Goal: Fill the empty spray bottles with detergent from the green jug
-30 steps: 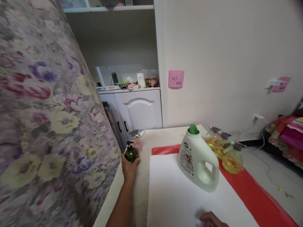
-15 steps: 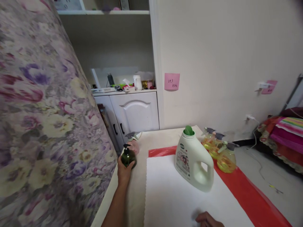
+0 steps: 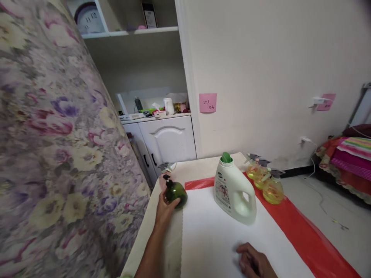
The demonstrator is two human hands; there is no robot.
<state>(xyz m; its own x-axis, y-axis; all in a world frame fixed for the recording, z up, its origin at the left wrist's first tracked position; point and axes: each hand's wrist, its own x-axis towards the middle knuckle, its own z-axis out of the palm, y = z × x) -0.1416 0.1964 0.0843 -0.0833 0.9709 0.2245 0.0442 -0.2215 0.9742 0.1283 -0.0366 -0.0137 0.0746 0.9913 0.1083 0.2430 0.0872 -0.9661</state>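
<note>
My left hand (image 3: pixel 167 208) is wrapped around a dark green pump bottle (image 3: pixel 177 195) with a black pump head, which tilts to the left. A pink spray bottle (image 3: pixel 165 175) stands just behind it, partly hidden. My right hand (image 3: pixel 256 260) is low over the white sheet, its fingers curled in and nothing visible in them. Beyond that hand stands a large pale green detergent jug (image 3: pixel 236 197) with a handle; a green piece (image 3: pixel 226 157) sits in its mouth.
Several spray bottles with yellow liquid (image 3: pixel 272 192) line the table's right side on a red sheet (image 3: pixel 301 231). White paper (image 3: pixel 208 235) covers the middle of the table. A floral curtain (image 3: pixel 72 154) hangs close on the left, and a white cabinet (image 3: pixel 171 143) stands behind.
My left hand has moved right with the pump bottle, which now tilts. My right hand has come further into view. The view has shifted slightly.
</note>
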